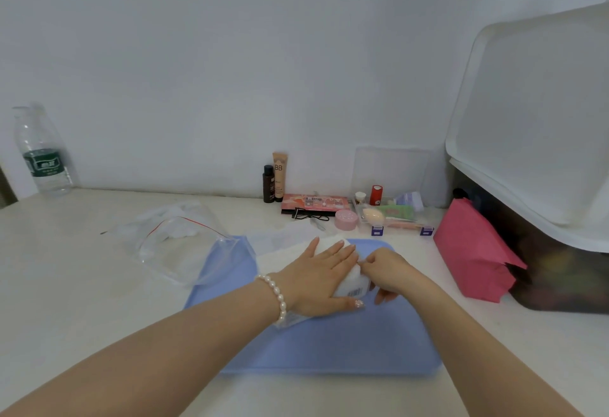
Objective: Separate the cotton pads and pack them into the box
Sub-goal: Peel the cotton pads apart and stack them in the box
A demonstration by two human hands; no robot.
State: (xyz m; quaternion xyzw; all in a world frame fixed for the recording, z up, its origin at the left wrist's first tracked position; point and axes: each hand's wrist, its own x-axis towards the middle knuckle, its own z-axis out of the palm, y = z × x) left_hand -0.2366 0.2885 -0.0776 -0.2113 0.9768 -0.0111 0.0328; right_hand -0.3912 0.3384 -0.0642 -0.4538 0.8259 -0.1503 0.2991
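White wall behind, pale table [82,285] below. At right, dark bin [560,271] under tilted white lid [534,113]; pink bag [474,252] leaning beside it. Blue tray [329,344] at centre. Pad pack [349,280], white with barcode, lying on tray under both hands. Left hand [316,271] flat on pack, fingers straight, pressing; pearl bracelet [275,294] on wrist. Right hand [389,271] at pack's right edge, fingers curled, pinching wrapper. Zip bag [178,245] left of tray, partly overlapping it. Clear box [392,215] of cosmetics by wall, lid up. Water bottle [41,153] far left. Palette [316,204], two tubes [275,179], pink jar [346,219] near wall.
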